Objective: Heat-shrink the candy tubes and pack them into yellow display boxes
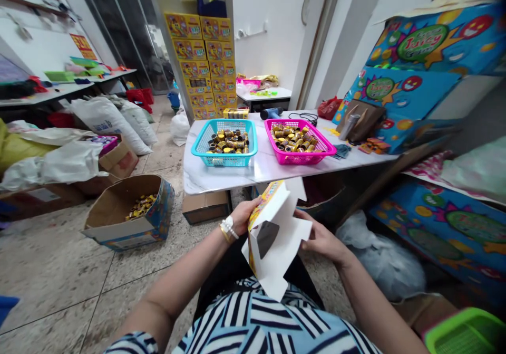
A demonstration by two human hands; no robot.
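Observation:
A partly unfolded cardboard box (282,248), white inside with a yellow printed outside and a window cut-out, is held above my lap. My left hand (245,218) grips its printed side, the fingers partly hidden behind the card. On the other side, my right hand (318,238) pinches a white flap between thumb and fingers. Beyond the box, on the table, a turquoise basket (200,145) and a pink basket (282,156) each hold many small yellow-and-brown cylinders.
Yellow printed boxes (209,61) are stacked behind the marble-look table (205,180). A carton (118,232) with more cylinders stands on the floor at left. Blue cartons (399,85), a plastic bag (383,259) and a green basket (466,333) are at right.

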